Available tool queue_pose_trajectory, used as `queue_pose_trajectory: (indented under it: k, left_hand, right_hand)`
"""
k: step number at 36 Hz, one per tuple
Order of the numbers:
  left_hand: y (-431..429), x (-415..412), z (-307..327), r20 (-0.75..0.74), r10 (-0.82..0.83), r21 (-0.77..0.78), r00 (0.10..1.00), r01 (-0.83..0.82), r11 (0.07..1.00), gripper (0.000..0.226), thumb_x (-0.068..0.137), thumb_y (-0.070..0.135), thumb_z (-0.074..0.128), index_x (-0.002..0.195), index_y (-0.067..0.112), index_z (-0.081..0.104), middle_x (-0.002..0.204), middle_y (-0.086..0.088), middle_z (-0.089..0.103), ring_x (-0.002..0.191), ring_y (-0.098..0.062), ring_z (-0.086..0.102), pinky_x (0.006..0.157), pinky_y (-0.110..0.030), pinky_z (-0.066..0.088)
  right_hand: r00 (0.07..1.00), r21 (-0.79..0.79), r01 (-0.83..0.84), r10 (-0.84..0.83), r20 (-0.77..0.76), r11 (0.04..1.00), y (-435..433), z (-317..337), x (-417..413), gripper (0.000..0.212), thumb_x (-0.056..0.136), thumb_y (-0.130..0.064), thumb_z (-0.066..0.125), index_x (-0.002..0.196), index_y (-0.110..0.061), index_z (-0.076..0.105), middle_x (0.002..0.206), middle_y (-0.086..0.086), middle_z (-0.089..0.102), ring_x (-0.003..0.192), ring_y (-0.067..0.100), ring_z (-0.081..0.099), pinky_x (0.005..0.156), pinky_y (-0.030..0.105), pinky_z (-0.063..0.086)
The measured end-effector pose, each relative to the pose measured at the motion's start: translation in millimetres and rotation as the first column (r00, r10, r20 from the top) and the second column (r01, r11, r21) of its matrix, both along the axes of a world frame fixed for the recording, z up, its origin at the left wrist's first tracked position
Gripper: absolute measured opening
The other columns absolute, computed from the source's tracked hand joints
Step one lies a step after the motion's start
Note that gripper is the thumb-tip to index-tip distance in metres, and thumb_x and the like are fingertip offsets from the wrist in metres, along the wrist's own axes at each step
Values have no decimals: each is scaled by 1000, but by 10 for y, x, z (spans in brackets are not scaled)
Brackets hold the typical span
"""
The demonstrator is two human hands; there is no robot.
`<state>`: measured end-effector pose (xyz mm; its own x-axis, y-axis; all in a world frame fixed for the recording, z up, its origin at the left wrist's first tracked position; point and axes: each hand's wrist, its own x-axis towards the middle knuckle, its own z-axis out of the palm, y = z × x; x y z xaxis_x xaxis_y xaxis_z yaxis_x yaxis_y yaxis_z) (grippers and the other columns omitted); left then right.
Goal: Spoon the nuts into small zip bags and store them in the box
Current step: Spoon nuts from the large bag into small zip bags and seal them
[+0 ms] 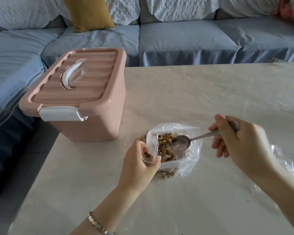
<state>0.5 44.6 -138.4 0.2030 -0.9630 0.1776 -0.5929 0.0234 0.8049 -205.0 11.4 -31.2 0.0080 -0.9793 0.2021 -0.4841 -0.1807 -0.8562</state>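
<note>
The nuts (165, 145) are sat in a big clear plastic bag (193, 155) lying open on the table (193, 92), a few more showing through the plastic at its near edge. The spoon (182, 141) is dipped into that bag's mouth, bowl right beside the nut pile and looking empty tbh. Its handle is gripped by the right hand (236, 138), fingers curled round it, up and to the right of the nuts. A small zip bag (148, 156) with a red strip is pinched between thumb and fingers of the left hand (139, 163), pressed against the big bag's left side, and some nuts can be seen inside it. More small bags (285, 158) are piled at the right edge, partly hidden by the right forearm. The pink box (95, 119) is parked at the table's far left corner, well apart from both hands, lid (85, 78) on and white latch (59, 113) down. A blue-grey sofa (176, 41) with a mustard cushion (88, 12) is seen behind
</note>
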Motion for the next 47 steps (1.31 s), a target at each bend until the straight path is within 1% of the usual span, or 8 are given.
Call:
queue_pose_trajectory:
  k: [12, 19, 24, 31, 37, 41, 44, 47]
  left_hand:
    - [37, -1, 24, -11, -18, 181, 1000, 20, 983, 29, 76, 37, 67, 83, 30, 40, 83, 7, 56, 70, -4, 57, 71, -27, 48]
    - [21, 9, -8, -14, -36, 122, 999, 38, 992, 31, 74, 33, 71, 85, 26, 42, 84, 6, 56, 71, -10, 59, 71, -32, 49]
    - [25, 35, -36, -44, -8, 86, 999, 12, 996, 32, 67, 43, 64, 84, 24, 44, 84, 5, 58, 73, -13, 60, 71, -34, 49]
    - [6, 5, -11, -41, 3, 137, 999, 2, 991, 29, 74, 32, 70, 83, 24, 43, 82, 4, 54, 73, -13, 58, 73, -36, 50]
    - [2, -58, -41, -37, 3, 75, 999, 0, 997, 31, 69, 37, 67, 82, 19, 45, 79, 4, 51, 74, -14, 57, 75, -38, 49]
    - [-27, -67, -50, -54, 13, 1, 998, -13, 1000, 43, 63, 52, 58, 84, 15, 48, 80, 3, 51, 82, -18, 55, 75, -38, 47]
    - [-16, -67, -81, -73, 19, -51, 997, -23, 998, 41, 66, 51, 59, 88, 19, 48, 85, 9, 52, 85, -18, 56, 77, -38, 49]
    - [13, -52, -78, -37, 36, -122, 999, -40, 992, 29, 68, 50, 58, 84, 37, 38, 87, 23, 48, 85, -5, 50, 80, -18, 42]
  right_hand:
    - [998, 192, 57, -59, 7, 980, -84, -612, 150, 32, 97, -25, 43, 73, -12, 59, 55, 10, 62, 43, 22, 58, 42, 19, 45]
    - [942, 446, 92, -223, 252, 890, -105, -753, 89, 37, 99, -24, 38, 77, -3, 58, 45, 7, 60, 37, 18, 57, 37, 19, 43]
    - [867, 489, 106, -322, 382, 866, -60, -716, -57, 38, 100, -24, 38, 76, -2, 58, 42, 6, 59, 32, 15, 53, 34, 16, 41]
    - [866, 381, 104, -272, 419, 919, 17, -434, -155, 40, 99, -25, 37, 76, -1, 59, 43, 8, 58, 32, 16, 51, 33, 17, 37]
    - [920, 204, 18, -96, 380, 979, 113, -140, 51, 39, 98, -24, 39, 74, -2, 60, 48, 13, 60, 34, 21, 52, 34, 19, 37]
    - [970, -4, -132, 130, 205, 991, 266, -70, 222, 39, 93, -45, 46, 73, -17, 63, 57, 9, 64, 37, 17, 56, 40, 18, 41]
    - [973, -134, -226, 229, 12, 965, 342, -47, 229, 46, 89, -62, 35, 73, -27, 61, 60, -4, 63, 41, 7, 57, 46, 11, 43]
    - [974, -215, -197, 215, 66, 957, 360, 15, 200, 45, 89, -62, 33, 75, -30, 61, 60, -6, 62, 40, 7, 57, 44, 10, 41]
